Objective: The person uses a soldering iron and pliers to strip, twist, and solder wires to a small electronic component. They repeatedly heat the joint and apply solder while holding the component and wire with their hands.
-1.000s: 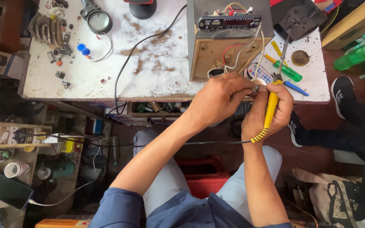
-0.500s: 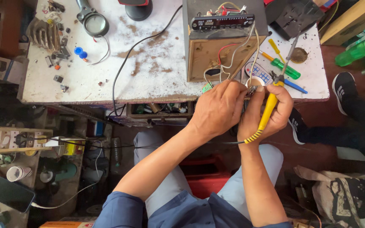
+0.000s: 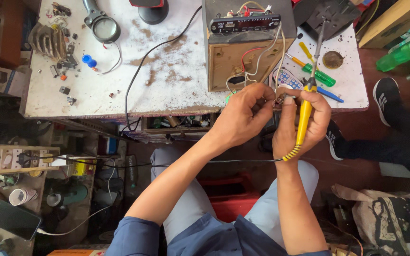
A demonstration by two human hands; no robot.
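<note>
The white, stained worktop (image 3: 176, 71) lies beyond both hands, carrying a wooden box (image 3: 243, 52) with a black panel and loose wires just beyond the fingers. Farther off past the left fingers sit a round magnifier (image 3: 103, 26) and small scattered parts. Beyond the right fingers lie a green screwdriver (image 3: 316, 73) and a small remote (image 3: 288, 78).

The yellow soldering iron (image 3: 304, 118) stands nearly upright in the view, its long axis running away from the person: the metal tip points over the worktop, and the cord end points back toward the body, with the black cord trailing off to the left. The right hand (image 3: 300, 125) wraps around its yellow handle, fingers curled shut on it, forearm raised from the lap.

The left hand (image 3: 240, 118) reaches in beside it, its fingers (image 3: 257, 95) pinched closed on a small part (image 3: 279, 100), too small to tell what it is, which also touches the right thumb. Both hands hover just off the worktop's near edge.
</note>
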